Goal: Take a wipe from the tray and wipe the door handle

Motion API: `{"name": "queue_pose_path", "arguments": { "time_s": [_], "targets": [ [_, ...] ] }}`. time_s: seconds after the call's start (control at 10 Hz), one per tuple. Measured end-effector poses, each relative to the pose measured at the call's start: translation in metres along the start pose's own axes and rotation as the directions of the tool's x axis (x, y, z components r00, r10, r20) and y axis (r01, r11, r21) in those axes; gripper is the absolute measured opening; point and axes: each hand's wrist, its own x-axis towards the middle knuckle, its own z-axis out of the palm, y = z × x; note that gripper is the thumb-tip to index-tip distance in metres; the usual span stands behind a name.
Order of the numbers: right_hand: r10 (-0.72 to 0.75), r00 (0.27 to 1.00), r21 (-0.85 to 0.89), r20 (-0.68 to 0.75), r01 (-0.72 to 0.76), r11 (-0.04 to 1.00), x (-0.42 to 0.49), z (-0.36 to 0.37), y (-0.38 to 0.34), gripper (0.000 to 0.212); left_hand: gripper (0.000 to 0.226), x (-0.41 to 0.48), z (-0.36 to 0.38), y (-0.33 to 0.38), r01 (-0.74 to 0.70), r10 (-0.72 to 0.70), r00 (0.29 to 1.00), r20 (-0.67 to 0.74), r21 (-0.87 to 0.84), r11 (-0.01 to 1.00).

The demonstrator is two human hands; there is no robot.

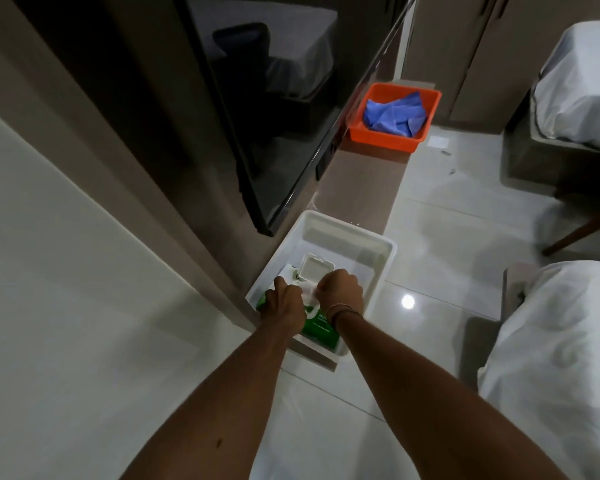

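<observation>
A white tray (pixel 374 251) sits on a narrow brown shelf. Inside it lies a green pack of wipes (pixel 317 329) with its white flip lid (pixel 316 270) standing open. My left hand (pixel 284 303) rests on the pack's left end and holds it down. My right hand (pixel 340 289) pinches a white wipe (pixel 309 294) at the pack's opening, between the two hands. No door handle is in view.
An orange tray (pixel 378 136) holding blue cloths (pixel 395 114) stands farther along the shelf (pixel 354 188). A dark wall-mounted screen (pixel 257 116) hangs over the shelf on the left. White-covered beds (pixel 551 358) lie at the right, with glossy tiled floor (pixel 447 244) between.
</observation>
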Motion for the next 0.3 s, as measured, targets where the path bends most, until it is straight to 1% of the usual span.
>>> {"name": "queue_pose_path", "arguments": {
  "time_s": [0.1, 0.2, 0.3],
  "targets": [
    [-0.093, 0.996, -0.116, 0.006, 0.093, 0.989, -0.007, -0.003, 0.000, 0.013, 0.047, -0.002, -0.002, 0.002, 0.004, -0.004, 1.000, 0.003, -0.002, 1.000],
    [-0.129, 0.991, -0.104, -0.033, 0.125, 0.987, -0.017, -0.013, 0.002, 0.011, 0.049, -0.010, -0.008, 0.007, -0.059, 0.062, 0.997, -0.055, 0.049, 0.997],
    [-0.104, 0.973, -0.044, -0.207, 0.097, 0.994, -0.035, -0.033, 0.005, 0.007, 0.056, -0.026, -0.018, 0.012, -0.141, 0.153, 0.980, -0.126, 0.097, 0.985]
  ]
}}
